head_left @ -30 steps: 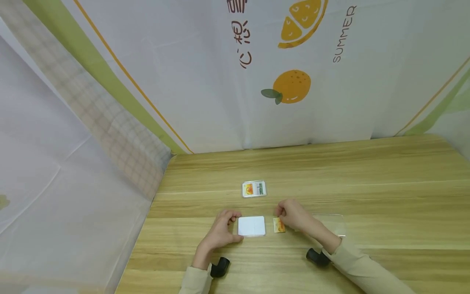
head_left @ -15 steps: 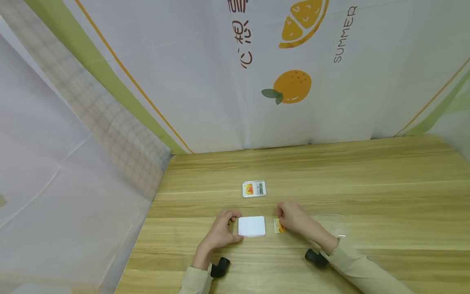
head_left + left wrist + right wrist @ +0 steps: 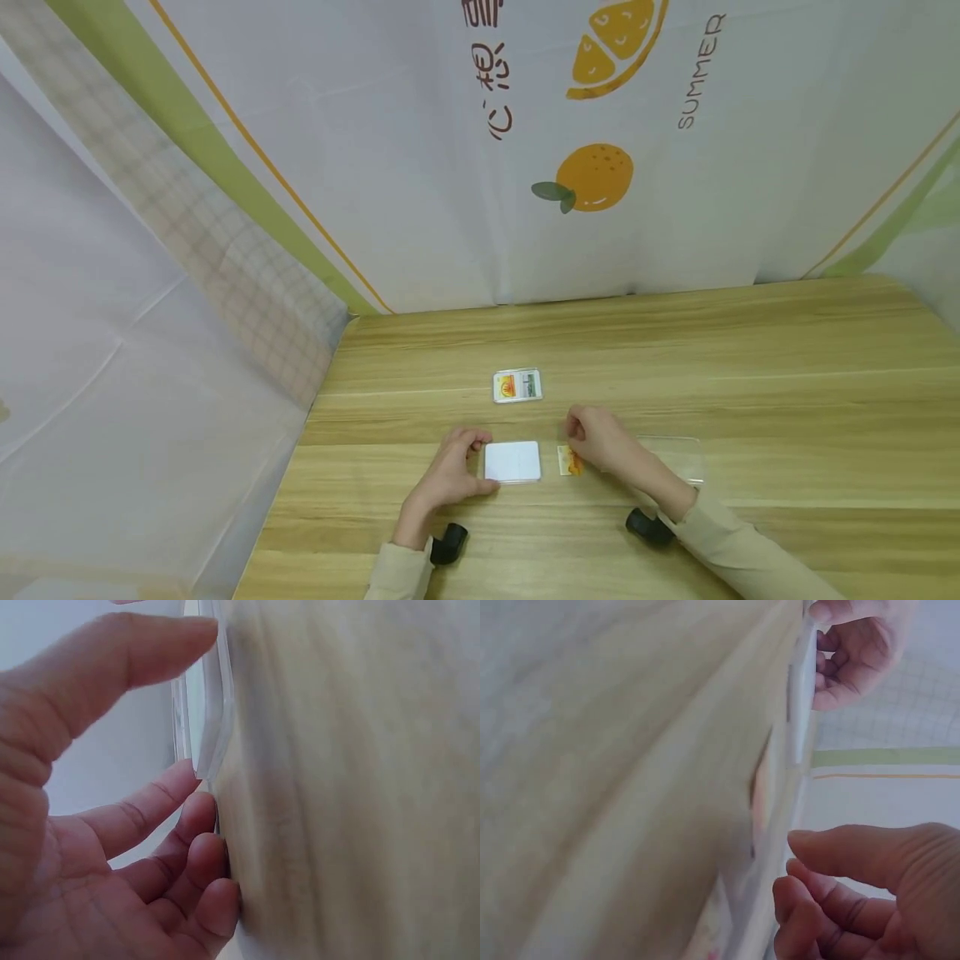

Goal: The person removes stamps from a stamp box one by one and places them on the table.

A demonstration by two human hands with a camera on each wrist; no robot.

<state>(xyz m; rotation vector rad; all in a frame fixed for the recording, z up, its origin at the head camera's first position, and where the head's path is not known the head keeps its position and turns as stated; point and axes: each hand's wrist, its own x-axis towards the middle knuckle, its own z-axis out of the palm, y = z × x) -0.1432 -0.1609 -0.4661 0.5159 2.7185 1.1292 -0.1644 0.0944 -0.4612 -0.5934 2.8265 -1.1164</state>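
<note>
Slip [image 3: 570, 461], small and printed orange and yellow, lies flat on the desk [image 3: 375, 375], between the near case [image 3: 513, 461] and the clear plate [image 3: 682, 454] at right. The right hand [image 3: 603, 437] reaches over the slip's far right corner, fingers bent, with a narrow gap between thumb and forefinger in its wrist view; nothing shows held there, and whether a fingertip touches the slip I cannot tell. The left hand [image 3: 448, 473] holds the near case by its left end, thumb at the near edge and forefinger at the far one. That case lies flat, white side up, with no print on it.

Beyond it, the far case [image 3: 517, 385] bears two printed pieces side by side, one orange, one green, and looks finished. By that measure, the near case seems barely begun: its white face is bare, the slip is out on the desk, and the clear plate, perhaps its cover, lies apart, partly behind the right forearm. Setting the slip and covering it both appear left to do.
</note>
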